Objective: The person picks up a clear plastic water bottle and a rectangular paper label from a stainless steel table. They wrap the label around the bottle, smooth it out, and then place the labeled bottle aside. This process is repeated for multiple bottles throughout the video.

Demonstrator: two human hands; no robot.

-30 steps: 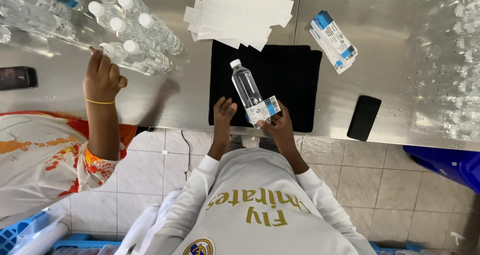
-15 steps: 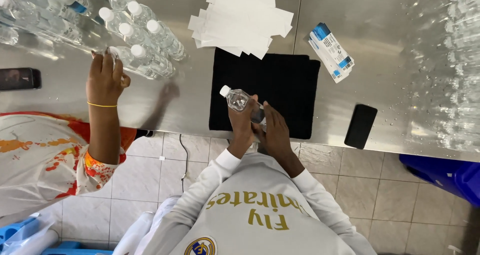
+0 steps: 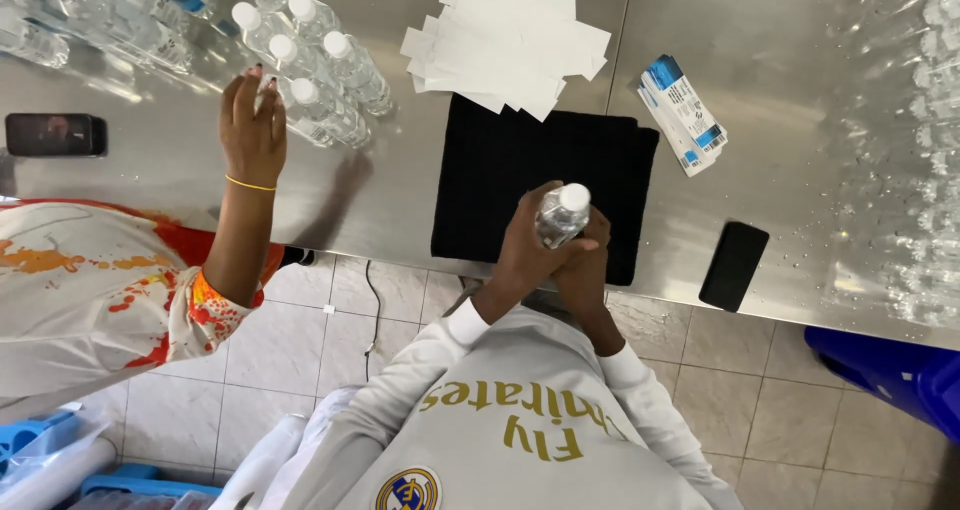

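Both wrapped around clear water bottle (image 3: 560, 215): left hand (image 3: 525, 245), right hand (image 3: 588, 260), seemingly above black cloth (image 3: 520, 170).

Steel table (image 3: 400, 185): black cloth (image 3: 500, 170) at its front edge, white paper slips (image 3: 510, 40) behind the cloth, blue-white packet (image 3: 683, 113) right of it, dark phone (image 3: 733, 265) further right.

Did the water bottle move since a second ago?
Yes. The water bottle, which lay flat on the black cloth, now stands cap-up in both hands near the cloth's front edge.
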